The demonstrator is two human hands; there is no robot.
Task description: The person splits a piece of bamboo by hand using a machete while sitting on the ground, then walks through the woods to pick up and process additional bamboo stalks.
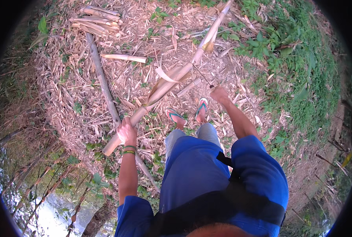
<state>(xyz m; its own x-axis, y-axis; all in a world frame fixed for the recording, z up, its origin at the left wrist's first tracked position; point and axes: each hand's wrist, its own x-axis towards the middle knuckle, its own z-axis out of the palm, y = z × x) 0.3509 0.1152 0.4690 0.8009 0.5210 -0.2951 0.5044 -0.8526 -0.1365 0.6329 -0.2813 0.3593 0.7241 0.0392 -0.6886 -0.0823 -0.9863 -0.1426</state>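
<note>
A long bamboo stalk (157, 94) lies slantwise before me, from the lower left to the upper right, with dry sheaths peeling off it. Near its lower end, my left hand (127, 132) is closed round it. My right hand (220, 94) grips the dark handle of a knife (201, 74). Its thin blade points up and left, with the tip at or close to the stalk; whether it touches, I cannot tell. Beneath the stalk runs a long grey pole (99, 71). A pale curled strip (165, 75) stands out from the stalk's side.
Cut bamboo pieces (97, 21) are heaped at the upper left. One loose section (124, 58) lies below them, and another short piece (188, 87) lies near my sandalled feet (201, 108). Dry shavings cover the ground. Green plants (298, 59) grow at the right.
</note>
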